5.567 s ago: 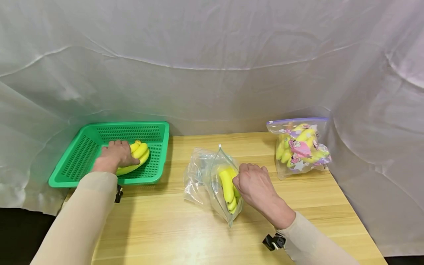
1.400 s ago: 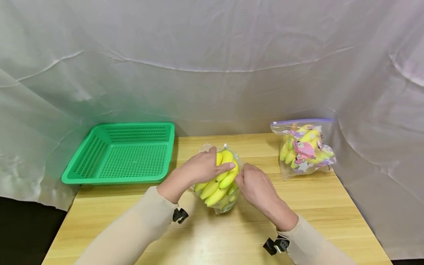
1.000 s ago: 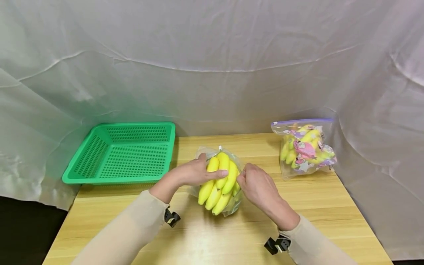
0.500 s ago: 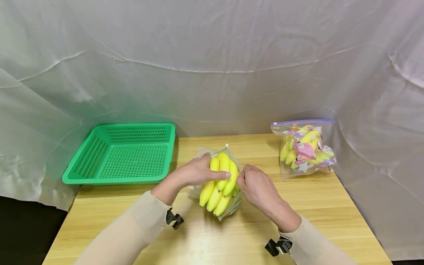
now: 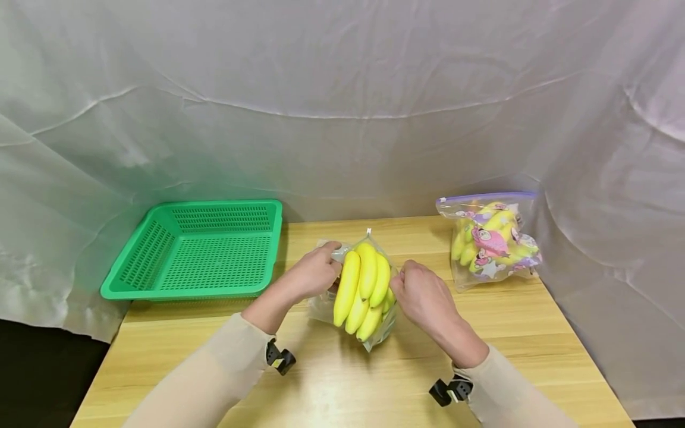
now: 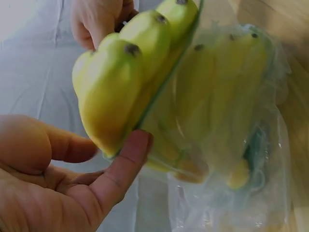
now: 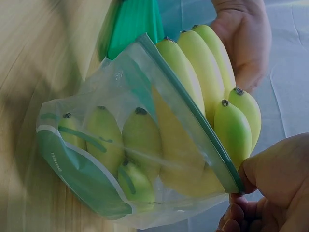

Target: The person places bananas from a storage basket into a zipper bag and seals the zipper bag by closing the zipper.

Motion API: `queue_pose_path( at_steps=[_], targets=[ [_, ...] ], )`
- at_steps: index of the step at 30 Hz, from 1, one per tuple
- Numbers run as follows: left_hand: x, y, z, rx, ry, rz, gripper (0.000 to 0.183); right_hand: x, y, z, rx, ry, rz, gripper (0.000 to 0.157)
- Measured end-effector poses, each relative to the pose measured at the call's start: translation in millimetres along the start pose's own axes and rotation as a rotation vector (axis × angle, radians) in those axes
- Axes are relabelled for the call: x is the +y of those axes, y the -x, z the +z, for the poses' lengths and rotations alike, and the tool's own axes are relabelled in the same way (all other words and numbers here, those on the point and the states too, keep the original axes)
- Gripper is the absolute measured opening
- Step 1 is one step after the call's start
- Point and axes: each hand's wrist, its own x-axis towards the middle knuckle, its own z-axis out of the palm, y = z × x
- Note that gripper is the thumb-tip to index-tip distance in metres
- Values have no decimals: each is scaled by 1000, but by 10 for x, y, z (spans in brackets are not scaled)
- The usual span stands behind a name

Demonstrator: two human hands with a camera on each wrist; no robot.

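Note:
A clear zip bag [image 7: 87, 111] with a green zip edge stands open at mid-table. One bunch of bananas lies inside, and another bunch [image 5: 369, 285] sits in the bag mouth, its upper part sticking out. My left hand [image 5: 317, 274] is at the bag's left rim, a fingertip on the zip edge and the thumb beside the bananas; the left wrist view shows a gap between thumb and finger. With thumb and fingers my right hand [image 5: 425, 297] pinches the right end of the rim, seen close in the right wrist view. Stems are hidden in the head view.
At the left, a green plastic basket [image 5: 191, 291] stands with nothing in it. Back right, a printed bag [image 5: 489, 244] with a purple zip holds more bananas. A grey cloth curtain [image 5: 342, 154] rises behind the wooden table [image 5: 332, 386].
The left hand has carried the banana bunch from the basket to the bag, then moved its thumb off the bananas to the bag's left rim. My right hand has kept hold of the bag.

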Motion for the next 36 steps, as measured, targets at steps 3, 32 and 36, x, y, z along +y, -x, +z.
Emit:
queue_pose_path(
  at_steps=[3,32,36],
  targets=[
    [-40,-36,12,-20,62,-32,54,3,1,-6,4,-3,-1,16],
    [698,276,-110,293,-446,105,36,-117,-89,-405,151,158,-112,22],
    [795,320,-216,237,-335,51,39,-161,-113,-518,168,119,-87,18]
  ],
)
